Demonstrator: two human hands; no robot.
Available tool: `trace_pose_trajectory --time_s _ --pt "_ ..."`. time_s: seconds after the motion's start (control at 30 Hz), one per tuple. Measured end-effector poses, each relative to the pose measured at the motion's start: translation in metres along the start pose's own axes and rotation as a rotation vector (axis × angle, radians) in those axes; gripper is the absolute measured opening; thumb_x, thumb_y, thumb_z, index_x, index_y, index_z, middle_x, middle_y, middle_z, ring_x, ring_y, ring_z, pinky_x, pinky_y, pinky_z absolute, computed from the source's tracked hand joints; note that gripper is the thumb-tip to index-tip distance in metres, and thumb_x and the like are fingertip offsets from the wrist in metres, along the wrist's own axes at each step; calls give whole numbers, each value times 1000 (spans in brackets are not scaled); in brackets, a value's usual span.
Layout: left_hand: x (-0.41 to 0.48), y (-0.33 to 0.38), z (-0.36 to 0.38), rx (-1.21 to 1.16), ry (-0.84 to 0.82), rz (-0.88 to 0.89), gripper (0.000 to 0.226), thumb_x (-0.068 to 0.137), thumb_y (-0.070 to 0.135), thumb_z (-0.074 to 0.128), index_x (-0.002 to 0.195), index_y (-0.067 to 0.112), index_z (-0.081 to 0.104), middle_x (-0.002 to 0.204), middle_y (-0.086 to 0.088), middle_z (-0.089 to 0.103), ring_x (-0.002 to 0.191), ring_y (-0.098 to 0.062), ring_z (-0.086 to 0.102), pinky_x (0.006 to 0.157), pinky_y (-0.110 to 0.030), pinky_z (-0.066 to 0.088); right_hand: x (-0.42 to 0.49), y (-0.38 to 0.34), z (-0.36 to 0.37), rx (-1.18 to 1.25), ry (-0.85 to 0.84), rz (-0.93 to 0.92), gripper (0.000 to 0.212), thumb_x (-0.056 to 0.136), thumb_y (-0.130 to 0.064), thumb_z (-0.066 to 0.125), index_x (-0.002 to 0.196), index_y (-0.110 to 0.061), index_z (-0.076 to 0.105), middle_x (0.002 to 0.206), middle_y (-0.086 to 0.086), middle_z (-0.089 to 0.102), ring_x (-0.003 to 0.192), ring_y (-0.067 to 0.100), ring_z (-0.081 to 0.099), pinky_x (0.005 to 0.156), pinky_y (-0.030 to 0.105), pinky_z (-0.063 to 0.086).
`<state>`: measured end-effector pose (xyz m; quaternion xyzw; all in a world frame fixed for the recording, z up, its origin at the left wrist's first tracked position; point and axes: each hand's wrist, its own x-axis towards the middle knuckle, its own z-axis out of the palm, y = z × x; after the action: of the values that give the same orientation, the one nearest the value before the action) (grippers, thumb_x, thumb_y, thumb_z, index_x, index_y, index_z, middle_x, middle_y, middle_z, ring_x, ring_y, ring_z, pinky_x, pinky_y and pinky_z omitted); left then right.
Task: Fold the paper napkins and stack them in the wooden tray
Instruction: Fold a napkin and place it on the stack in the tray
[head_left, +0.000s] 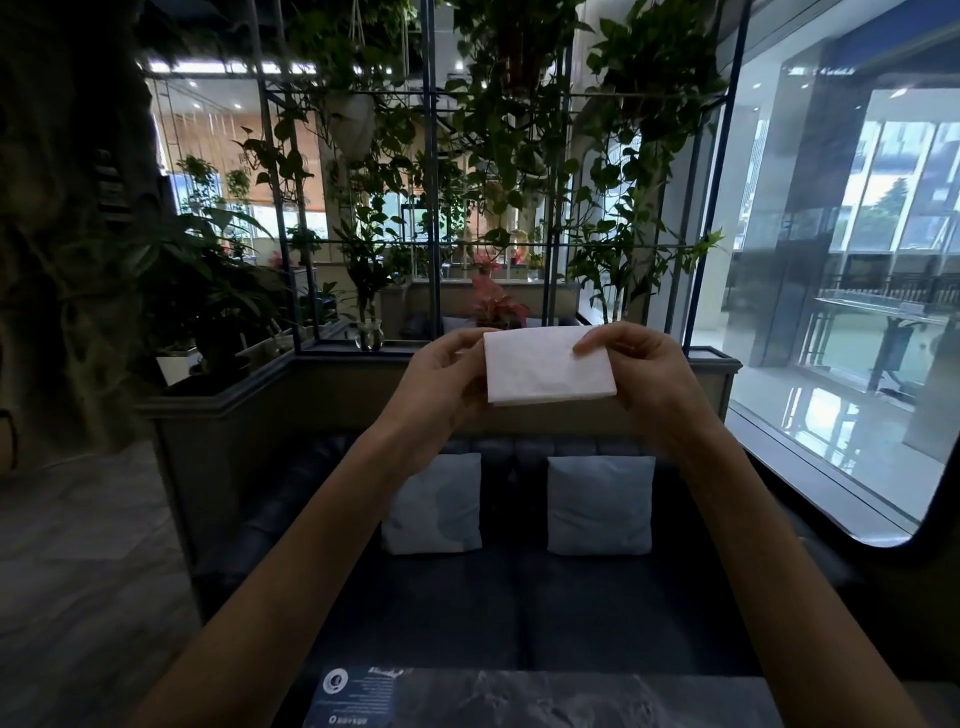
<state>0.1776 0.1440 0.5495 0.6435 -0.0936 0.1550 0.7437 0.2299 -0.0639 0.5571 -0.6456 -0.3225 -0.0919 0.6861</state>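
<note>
A white paper napkin, folded into a flat rectangle, is held up in the air in front of me at chest height. My left hand grips its left edge, fingers behind the paper. My right hand pinches its upper right corner, thumb on the front face. Both arms reach forward over a dark table. No wooden tray shows in this view.
The far edge of a dark marbled table with a printed card lies at the bottom. Beyond it stands a dark sofa with two pale cushions. Planters and a large window lie behind and to the right.
</note>
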Motion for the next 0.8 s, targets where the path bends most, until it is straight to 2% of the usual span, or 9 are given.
trace_pose_trajectory --time_s 0.07,0.17,0.27,0.4,0.5,0.6,0.67,0.73,0.8 --pt "-1 0 0 -31 -37 -35 22 102 23 50 113 16 68 116 -8 73 106 -24 70 87 -45 58 -1 0 1 5 1 -6 27 97 1 54 80 -13 70 85 -8 74 70 -1 68 55 12 48" --pt "-4 3 3 -134 -62 -91 30 105 27 41 112 12 66 111 -9 74 100 -24 72 76 -39 61 -1 1 0 -19 -18 -24 26 96 3 54 80 -12 68 87 -7 72 72 -3 68 58 12 49" --pt "-5 6 2 -131 -52 -96 39 101 40 45 113 9 65 110 -12 75 98 -24 73 74 -36 61 -2 4 0 -50 -42 -32 27 96 2 55 80 -14 69 86 -10 73 79 0 68 63 16 52" --pt "-6 1 -1 18 6 8 23 93 13 65 115 7 66 105 -9 75 97 -23 73 83 -36 59 -1 5 1 -58 -67 24 32 97 -1 52 84 -21 74 92 -10 73 83 10 66 71 27 52" --pt "-8 0 -1 68 65 48 21 91 5 67 111 9 67 102 -9 76 95 -24 74 83 -38 59 1 1 3 73 -132 150 37 99 -3 41 95 -14 76 107 6 68 93 26 62 75 31 50" --pt "-8 -1 -3 85 101 63 21 91 5 66 111 10 66 105 -10 75 97 -26 74 85 -41 59 -2 -1 7 -23 -104 137 25 102 -19 48 109 -16 72 110 6 63 90 16 61 68 22 51" --pt "-10 -2 -6 115 88 52 23 91 3 65 113 9 64 109 -11 74 100 -27 72 84 -40 60 -2 0 8 -138 -48 47 23 97 -17 59 118 -21 69 104 6 62 79 3 62 62 17 51" --pt "-14 -2 -7 181 26 -4 27 92 1 63 117 9 59 116 -13 70 100 -27 72 78 -37 61 -1 2 11 -156 -25 -27 34 94 -10 64 126 -23 63 98 6 66 76 -1 65 67 19 55" --pt "-19 -2 -7 231 -75 -99 27 95 7 60 122 10 56 118 -11 66 98 -25 71 72 -32 60 1 1 14 -157 -38 -66 44 92 -6 65 132 -24 57 94 2 71 83 2 69 77 23 59"
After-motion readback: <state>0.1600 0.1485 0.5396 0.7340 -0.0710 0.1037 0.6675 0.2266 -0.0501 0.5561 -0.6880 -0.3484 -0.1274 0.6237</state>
